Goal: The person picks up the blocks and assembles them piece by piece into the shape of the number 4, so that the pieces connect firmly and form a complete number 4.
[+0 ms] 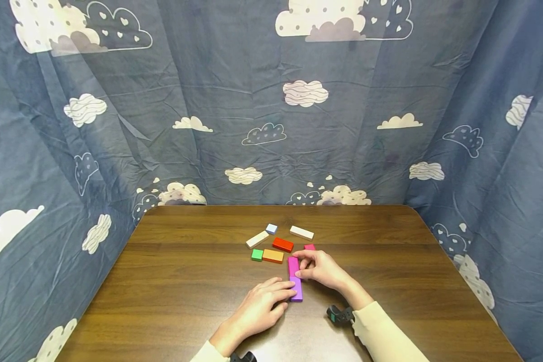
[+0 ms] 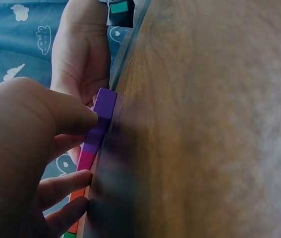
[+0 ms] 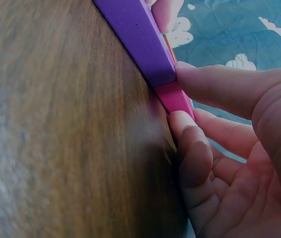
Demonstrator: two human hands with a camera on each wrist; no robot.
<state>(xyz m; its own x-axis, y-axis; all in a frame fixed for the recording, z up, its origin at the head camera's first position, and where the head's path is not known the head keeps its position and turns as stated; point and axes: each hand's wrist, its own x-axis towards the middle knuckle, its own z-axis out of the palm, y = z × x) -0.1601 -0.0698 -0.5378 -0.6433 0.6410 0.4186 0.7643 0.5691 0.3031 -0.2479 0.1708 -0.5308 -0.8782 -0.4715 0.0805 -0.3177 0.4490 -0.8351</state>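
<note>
A magenta block and a purple block lie end to end on the wooden table, touching. My right hand pinches the magenta block, with the thumb near the joint and a finger at the far end. In the right wrist view the thumb lies close by where the purple block meets the magenta block. My left hand rests its fingertips on the purple block from the left, fingers extended. The left wrist view shows a digit against the side of the purple block.
Beyond the hands lie an orange block, a green block, a red block, a light blue block and two white blocks, one left, one right. A pink-red block is partly hidden behind the right hand. A cloud-patterned curtain surrounds the table.
</note>
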